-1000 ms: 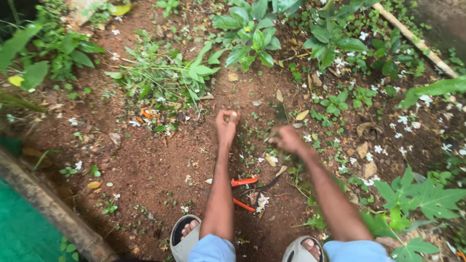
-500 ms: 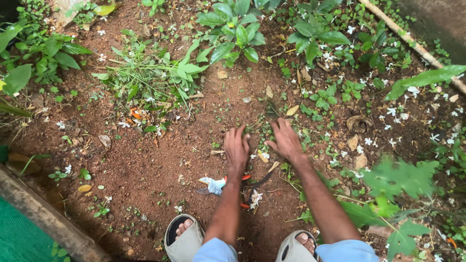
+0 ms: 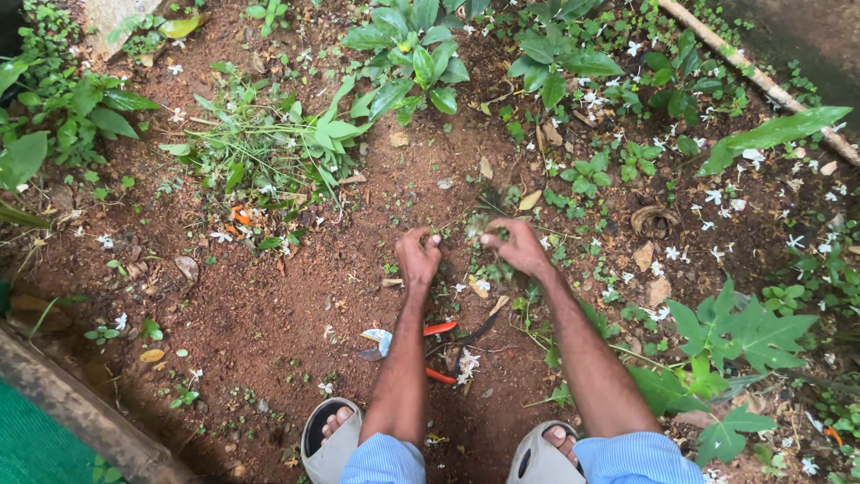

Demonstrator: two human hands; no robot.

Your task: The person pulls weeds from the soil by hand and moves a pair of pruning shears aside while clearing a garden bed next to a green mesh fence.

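While both arms reach down over the soil, the left hand (image 3: 418, 254) is curled into a loose fist, fingertips tucked on a bit of green stem, and the right hand (image 3: 517, 245) pinches the same small weed (image 3: 479, 226) from the other side, fingers bunched. Weed sits btwn the two hands, low on the dirt, just ahead of the person. Right behind the left wrist, red-handled pruners (image 3: 434, 350) lie on the ground, w/ a crumpled pale scrap (image 3: 379, 338) just beside them. Two sandals, left (image 3: 327, 439) and right (image 3: 542, 453), at the bottom edge. Farther out: leafy plants (image 3: 408, 49) up top, a big-leaf plant (image 3: 735, 327) at right, white petals (image 3: 717, 195) scattered, a stick (image 3: 752, 76) top right, a plank (image 3: 72, 408) bottom left.
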